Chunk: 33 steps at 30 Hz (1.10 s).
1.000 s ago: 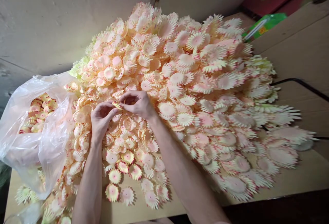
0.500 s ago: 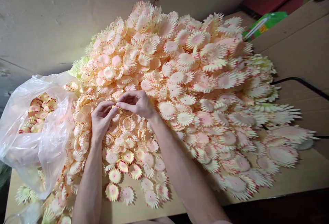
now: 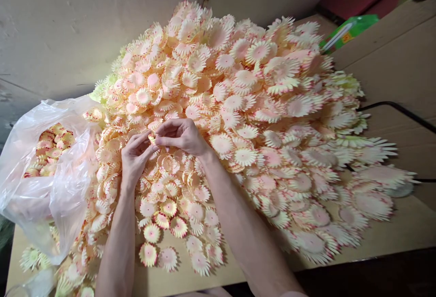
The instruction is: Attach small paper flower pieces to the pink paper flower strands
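Both my hands meet over a big heap of pale pink and cream artificial flower petal discs (image 3: 235,102) with fringed, red-tipped edges. Between the fingertips sits a small yellowish flower piece (image 3: 151,138) with red marks, partly covered by the fingers. My left hand (image 3: 133,156) pinches it from the left, fingers closed. From the right, my right hand (image 3: 184,138) grips the same piece between thumb and forefinger. Below the wrists lie several loose petal discs (image 3: 152,233), some of them yellower with redder rims.
A clear plastic bag (image 3: 64,197) at the left holds several small yellow-red flower pieces (image 3: 56,145). Cardboard (image 3: 391,65) stands on the right, with a black cable (image 3: 402,108) before it and a green packet (image 3: 350,31) at its top. The heap lies on a wooden table (image 3: 384,242) against a wall.
My fingertips have parted slightly, and more of the small yellowish piece shows between them. The heap and the bag look the same.
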Each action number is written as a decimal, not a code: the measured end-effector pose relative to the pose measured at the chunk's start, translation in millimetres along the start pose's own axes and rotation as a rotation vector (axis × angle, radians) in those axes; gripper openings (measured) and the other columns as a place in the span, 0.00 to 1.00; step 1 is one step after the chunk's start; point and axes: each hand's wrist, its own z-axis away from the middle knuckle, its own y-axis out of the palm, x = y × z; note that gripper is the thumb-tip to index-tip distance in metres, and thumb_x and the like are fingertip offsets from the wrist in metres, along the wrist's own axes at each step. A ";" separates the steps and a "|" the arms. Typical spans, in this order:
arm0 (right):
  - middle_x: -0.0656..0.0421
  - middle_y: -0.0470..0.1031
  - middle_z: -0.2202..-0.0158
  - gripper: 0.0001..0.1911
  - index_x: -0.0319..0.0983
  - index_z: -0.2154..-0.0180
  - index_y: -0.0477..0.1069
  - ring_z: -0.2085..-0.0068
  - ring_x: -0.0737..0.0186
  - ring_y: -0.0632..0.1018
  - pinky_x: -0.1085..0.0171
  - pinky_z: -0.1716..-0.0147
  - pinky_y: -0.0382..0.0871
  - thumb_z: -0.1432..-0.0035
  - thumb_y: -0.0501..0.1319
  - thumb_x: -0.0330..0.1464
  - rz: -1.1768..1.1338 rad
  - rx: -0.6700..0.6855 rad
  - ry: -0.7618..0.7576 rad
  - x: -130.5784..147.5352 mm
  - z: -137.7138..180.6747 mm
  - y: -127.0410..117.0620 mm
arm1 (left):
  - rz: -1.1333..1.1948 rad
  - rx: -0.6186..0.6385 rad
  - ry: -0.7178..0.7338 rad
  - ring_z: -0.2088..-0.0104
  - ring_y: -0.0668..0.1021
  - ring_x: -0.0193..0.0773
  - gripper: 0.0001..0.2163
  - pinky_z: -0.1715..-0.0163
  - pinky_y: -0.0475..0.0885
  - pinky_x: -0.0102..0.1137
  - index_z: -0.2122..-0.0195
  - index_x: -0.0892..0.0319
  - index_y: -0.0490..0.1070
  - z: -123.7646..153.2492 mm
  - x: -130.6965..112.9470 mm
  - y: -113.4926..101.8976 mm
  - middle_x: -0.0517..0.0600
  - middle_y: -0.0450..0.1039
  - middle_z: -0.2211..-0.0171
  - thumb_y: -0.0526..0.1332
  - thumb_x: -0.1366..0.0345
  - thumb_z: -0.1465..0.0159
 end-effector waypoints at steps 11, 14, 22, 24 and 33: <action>0.60 0.81 0.72 0.14 0.36 0.67 0.78 0.78 0.71 0.76 0.70 0.78 0.74 0.57 0.75 0.34 -0.034 0.032 0.033 2.3 0.0 -3.4 | -0.013 0.009 0.058 0.53 0.80 0.40 0.19 0.56 0.79 0.32 0.57 0.51 0.82 0.3 0.0 -0.1 0.53 0.77 0.54 0.76 0.66 0.52; 0.61 0.81 0.73 0.14 0.36 0.67 0.78 0.78 0.71 0.76 0.70 0.77 0.74 0.57 0.75 0.33 -0.035 0.030 0.035 2.3 -0.2 -3.3 | -0.004 0.022 0.061 0.53 0.80 0.39 0.19 0.56 0.80 0.33 0.56 0.50 0.81 0.1 0.6 -0.3 0.52 0.77 0.54 0.76 0.67 0.51; 0.61 0.80 0.73 0.13 0.36 0.67 0.78 0.78 0.71 0.76 0.69 0.76 0.74 0.56 0.74 0.32 -0.018 0.029 0.045 3.8 0.2 -3.9 | -0.019 0.026 0.057 0.53 0.80 0.40 0.20 0.56 0.80 0.33 0.56 0.50 0.81 0.8 0.2 -0.3 0.53 0.77 0.53 0.76 0.66 0.51; 0.61 0.80 0.73 0.13 0.36 0.66 0.78 0.78 0.71 0.76 0.70 0.76 0.74 0.56 0.74 0.32 -0.012 0.032 0.040 3.3 0.5 -4.4 | -0.016 0.026 0.064 0.53 0.80 0.40 0.19 0.56 0.80 0.33 0.56 0.50 0.81 0.5 0.0 -0.2 0.53 0.77 0.53 0.76 0.66 0.51; 0.61 0.79 0.73 0.13 0.35 0.66 0.78 0.77 0.72 0.76 0.71 0.76 0.72 0.54 0.74 0.33 0.008 0.045 0.008 0.8 0.9 -6.5 | 0.017 0.078 0.077 0.55 0.80 0.37 0.19 0.58 0.80 0.30 0.55 0.51 0.81 0.2 0.7 -0.1 0.52 0.76 0.53 0.75 0.68 0.50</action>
